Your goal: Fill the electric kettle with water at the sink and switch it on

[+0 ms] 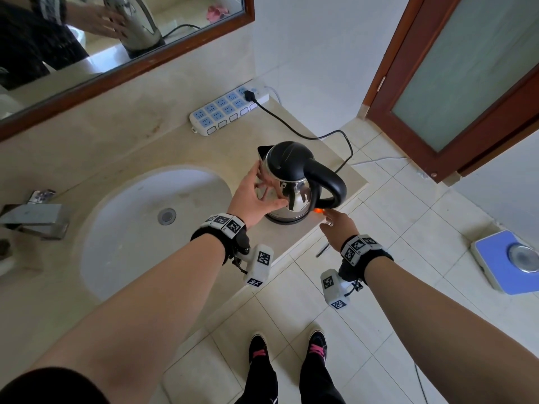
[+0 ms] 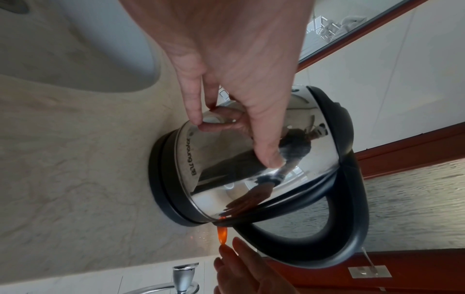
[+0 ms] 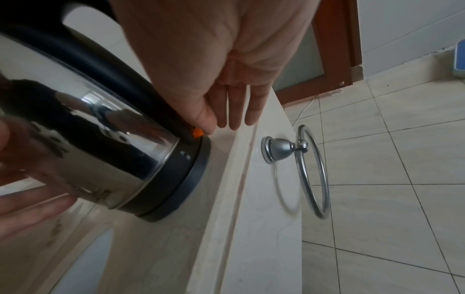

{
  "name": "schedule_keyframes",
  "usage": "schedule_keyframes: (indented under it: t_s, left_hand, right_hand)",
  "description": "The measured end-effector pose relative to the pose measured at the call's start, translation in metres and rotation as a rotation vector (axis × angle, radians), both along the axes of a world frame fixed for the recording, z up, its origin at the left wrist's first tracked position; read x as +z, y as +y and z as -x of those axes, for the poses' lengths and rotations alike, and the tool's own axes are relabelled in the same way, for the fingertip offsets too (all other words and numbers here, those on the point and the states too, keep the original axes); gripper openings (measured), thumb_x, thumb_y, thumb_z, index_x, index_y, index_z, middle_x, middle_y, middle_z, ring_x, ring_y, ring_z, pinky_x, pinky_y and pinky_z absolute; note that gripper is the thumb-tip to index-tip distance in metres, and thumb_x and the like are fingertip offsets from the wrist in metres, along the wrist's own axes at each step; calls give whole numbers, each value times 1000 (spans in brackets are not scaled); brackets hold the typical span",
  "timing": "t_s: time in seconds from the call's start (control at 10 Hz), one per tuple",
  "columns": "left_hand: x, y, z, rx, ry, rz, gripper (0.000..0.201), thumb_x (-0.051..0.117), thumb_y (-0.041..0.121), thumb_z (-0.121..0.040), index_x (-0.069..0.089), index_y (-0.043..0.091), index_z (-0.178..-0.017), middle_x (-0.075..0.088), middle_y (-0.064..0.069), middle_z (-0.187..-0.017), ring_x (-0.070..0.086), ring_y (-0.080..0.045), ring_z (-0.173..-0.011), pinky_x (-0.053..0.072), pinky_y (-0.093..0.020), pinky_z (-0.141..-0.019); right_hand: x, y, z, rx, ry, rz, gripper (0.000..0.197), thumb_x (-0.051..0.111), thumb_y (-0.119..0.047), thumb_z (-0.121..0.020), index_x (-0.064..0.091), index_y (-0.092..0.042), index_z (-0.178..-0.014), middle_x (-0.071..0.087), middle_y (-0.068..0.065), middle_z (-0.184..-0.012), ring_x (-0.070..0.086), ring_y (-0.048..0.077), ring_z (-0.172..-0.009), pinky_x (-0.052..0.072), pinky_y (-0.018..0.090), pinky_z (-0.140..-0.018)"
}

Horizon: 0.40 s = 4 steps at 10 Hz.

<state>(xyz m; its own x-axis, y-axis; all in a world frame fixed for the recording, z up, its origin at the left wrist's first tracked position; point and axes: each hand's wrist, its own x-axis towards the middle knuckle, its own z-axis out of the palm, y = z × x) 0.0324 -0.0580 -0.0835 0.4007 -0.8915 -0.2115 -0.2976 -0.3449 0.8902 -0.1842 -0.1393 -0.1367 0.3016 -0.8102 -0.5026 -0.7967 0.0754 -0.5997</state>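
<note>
Standing upright on its black base (image 1: 281,219) near the tabletop's (image 1: 140,135) front right corner, the steel electric kettle (image 1: 294,182) sits just right of the oval sink (image 1: 122,237), its lid shut and its black handle (image 1: 329,182) turned toward the front edge. The person's left hand (image 1: 256,196) rests spread against the kettle's shiny side, its grip wide, with straight fingers (image 2: 193,103) and thumb touching the metal. The right hand (image 1: 339,225) reaches in low by the handle, its grip likewise wide and holding nothing, one fingertip (image 3: 208,123) meeting the glowing orange switch (image 2: 222,234) at the kettle's foot. A black cord (image 1: 291,123) runs from behind the kettle to a white power strip (image 1: 227,110) along the tabletop's back edge. A chrome tap (image 1: 32,217) stands at the sink's left.
</note>
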Motion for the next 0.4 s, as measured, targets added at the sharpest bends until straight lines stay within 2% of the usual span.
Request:
schedule_keyframes:
  t_s: [0.1,0.2,0.3,0.4]
  left_hand:
    - [3,2,1,-4,-20,15,92,87,34,-66,37,38,-142,53,13,-132,54,-6,-119,47,-33,-100]
    - [9,10,2,1,-26,12,84,86,32,-69,40,39,-139,56,16,-126,57,-6,-118,47,-37,-104]
    - [16,18,-1,-4,-58,3,85,83,35,-74,37,35,-146,51,15,-136,52,-12,-126,43,-39,-108]
    - [22,29,-6,36,-70,-20,83,80,39,-76,38,31,-148,45,3,-150,46,-16,-134,40,-43,-111]
  right_hand:
    - [12,1,-2,-42,47,-3,52,57,-23,-95,49,-7,-144,58,13,-145,55,30,-132,42,41,-112]
    - [28,3,-5,13,154,-26,43,56,-33,-96,64,-7,-129,67,14,-131,64,30,-111,50,38,-99]
    - [46,10,-11,112,198,-26,40,54,-40,-96,70,-7,-112,71,12,-114,58,24,-87,47,32,-83]
    - [70,22,-21,188,129,17,39,54,-37,-96,69,-2,-89,69,19,-94,62,30,-86,44,34,-76]
